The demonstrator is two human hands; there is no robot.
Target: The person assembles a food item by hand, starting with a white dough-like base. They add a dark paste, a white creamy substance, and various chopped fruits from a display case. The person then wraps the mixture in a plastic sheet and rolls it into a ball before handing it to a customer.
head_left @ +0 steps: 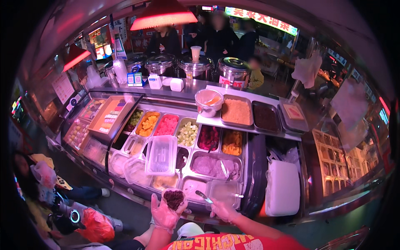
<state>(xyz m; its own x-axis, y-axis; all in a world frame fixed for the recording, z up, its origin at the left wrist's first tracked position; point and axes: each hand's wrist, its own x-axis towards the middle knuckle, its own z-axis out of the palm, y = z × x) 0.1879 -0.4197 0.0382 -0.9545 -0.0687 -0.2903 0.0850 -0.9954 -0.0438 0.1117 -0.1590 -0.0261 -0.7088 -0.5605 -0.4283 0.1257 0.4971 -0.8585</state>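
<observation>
Night scene, dim surroundings. Food counter [200,137] ahead of gloved hands lit brightly from within; red lamp [163,16] glowing far above. Glare seen on steel trays. Heavy fisheye bending, black vignette at rim. Background figures blurred.

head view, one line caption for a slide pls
Gloved left hand holds a cup of dark topping while the right hand grips a spoon over a chilled counter of fruit trays.

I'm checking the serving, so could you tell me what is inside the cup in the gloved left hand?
The cup in the left hand shows a dark, lumpy, reddish-brown filling heaped to the rim. Anything beneath that top layer is covered, so it cannot be seen.
</observation>
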